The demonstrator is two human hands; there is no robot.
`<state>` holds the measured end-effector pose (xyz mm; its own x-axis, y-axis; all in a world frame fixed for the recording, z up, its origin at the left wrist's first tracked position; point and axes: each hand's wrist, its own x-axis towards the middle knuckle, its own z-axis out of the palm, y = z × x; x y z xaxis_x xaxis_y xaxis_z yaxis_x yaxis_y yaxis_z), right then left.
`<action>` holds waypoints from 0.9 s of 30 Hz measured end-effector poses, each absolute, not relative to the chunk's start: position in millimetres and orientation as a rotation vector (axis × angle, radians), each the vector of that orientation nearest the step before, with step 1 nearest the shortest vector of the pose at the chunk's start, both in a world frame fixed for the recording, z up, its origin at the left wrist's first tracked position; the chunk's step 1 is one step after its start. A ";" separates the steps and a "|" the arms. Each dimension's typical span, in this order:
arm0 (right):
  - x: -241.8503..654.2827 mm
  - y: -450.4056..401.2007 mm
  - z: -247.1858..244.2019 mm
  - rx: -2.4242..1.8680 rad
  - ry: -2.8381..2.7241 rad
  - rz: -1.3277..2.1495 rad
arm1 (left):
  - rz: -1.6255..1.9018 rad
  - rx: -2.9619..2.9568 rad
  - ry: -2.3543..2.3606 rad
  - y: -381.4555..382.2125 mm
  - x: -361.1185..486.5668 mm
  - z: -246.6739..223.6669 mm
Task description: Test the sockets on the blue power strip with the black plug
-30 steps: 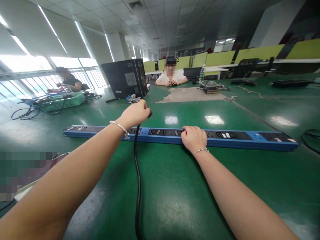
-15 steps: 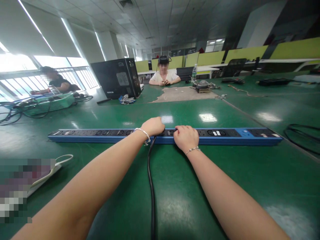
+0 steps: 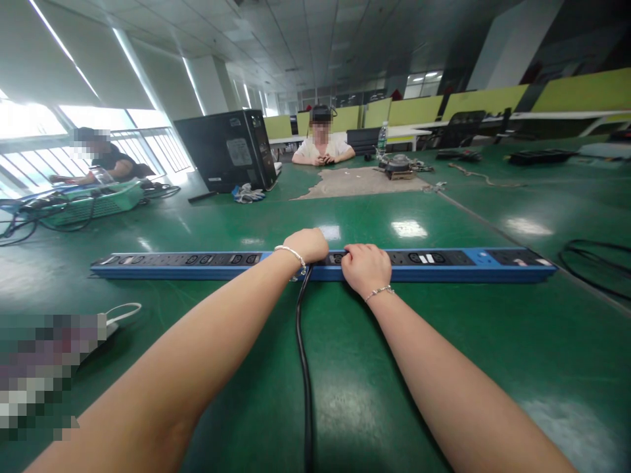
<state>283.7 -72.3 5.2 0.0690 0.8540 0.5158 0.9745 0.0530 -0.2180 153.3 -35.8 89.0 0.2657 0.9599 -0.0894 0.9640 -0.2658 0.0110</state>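
A long blue power strip (image 3: 434,272) with black sockets lies crosswise on the green table. My left hand (image 3: 305,246) is closed over its middle, on the end of a black power cord (image 3: 303,355). The cord comes out beneath my fingers and runs down toward the near edge; its plug is hidden by the hand. Just to the right, my right hand (image 3: 367,268) is wrapped over the strip, fingers on its top face and palm against the near side. Rows of sockets show on either side of my hands.
A black computer case (image 3: 224,154) stands at the back left beside gloves (image 3: 248,194). Farther left is a green basket (image 3: 113,200) with cables. A person (image 3: 323,148) sits opposite, another person (image 3: 108,157) at far left. Black cable (image 3: 591,263) lies right; a bottle (image 3: 383,139) stands behind.
My left hand has shifted slightly right and turned a little at the wrist, and the cord has swung right with it. My right hand keeps its hold on the strip.
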 end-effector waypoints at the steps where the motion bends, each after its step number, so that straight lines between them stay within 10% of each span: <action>1: 283.9 -72.3 5.1 -1.831 -1.812 -0.297 | -0.093 2.456 1.858 -36.3 152.0 88.0; 27: 283.4 -70.4 3.0 -1.796 -1.799 -0.317 | 0.141 2.483 1.930 -51.4 150.3 68.5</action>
